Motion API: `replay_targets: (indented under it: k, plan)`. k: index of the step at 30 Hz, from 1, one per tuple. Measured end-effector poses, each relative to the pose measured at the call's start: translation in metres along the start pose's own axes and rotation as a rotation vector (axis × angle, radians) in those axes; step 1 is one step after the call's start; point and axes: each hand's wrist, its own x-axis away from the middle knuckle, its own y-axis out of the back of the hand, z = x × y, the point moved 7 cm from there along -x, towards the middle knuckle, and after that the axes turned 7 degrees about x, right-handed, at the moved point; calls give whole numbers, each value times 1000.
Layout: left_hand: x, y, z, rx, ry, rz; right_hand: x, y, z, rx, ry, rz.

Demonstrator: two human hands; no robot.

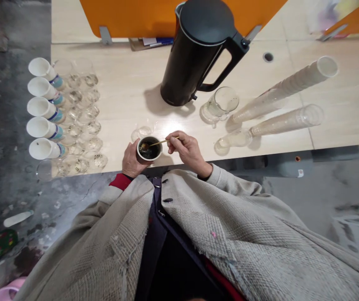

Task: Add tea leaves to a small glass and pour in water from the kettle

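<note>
My left hand is wrapped round the side of a small cup near the table's front edge. Dark, loose contents that look like tea leaves lie inside it. Between the fingertips of my right hand is the thin handle of a small gold-coloured spoon, whose bowl is down in the cup. Just beyond the cup stands a clear cup, partly hidden by it.
A black electric kettle stands ahead, near an orange divider. At right are a glass mug, a leaning-looking paper cup stack and a clear cup stack. Several paper cups and clear cups form rows at left.
</note>
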Motion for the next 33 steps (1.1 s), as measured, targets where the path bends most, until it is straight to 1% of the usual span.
replay_targets:
  k: [4,9,12,14,16,18,19,20,23,25,27,28,31,33]
  plan:
    - [0,-1,0,-7,14,17,4,11,-2,-111,-84,-30]
    - [0,-1,1,1,13,4,4,22,10,-110,-66,-79]
    - [0,-2,2,7,14,0,2,33,27,-90,13,-150]
    - [1,-2,2,9,5,0,2,41,44,-39,103,-212]
    - [1,-2,2,7,-7,-2,4,46,61,62,211,-279]
    - [1,-1,1,5,-16,-9,5,41,72,201,318,-305]
    - [1,-1,1,4,-19,-12,4,34,73,279,369,-280]
    - [1,-1,1,5,-23,-14,2,24,72,364,413,-228]
    - [2,-1,1,6,-37,-20,-10,-10,50,606,483,-12]
    - [2,-1,1,2,-45,-23,-18,-22,33,700,472,53]
    - [2,-1,0,-6,-58,-32,-23,-25,24,717,457,45]
    - [3,-1,-1,-12,-66,-37,-24,-24,23,703,461,25]
    - [3,-1,-1,-35,-70,-38,-19,-15,34,604,523,-54]
    - [3,-2,-1,-50,-60,-19,-13,-4,45,510,544,-109]
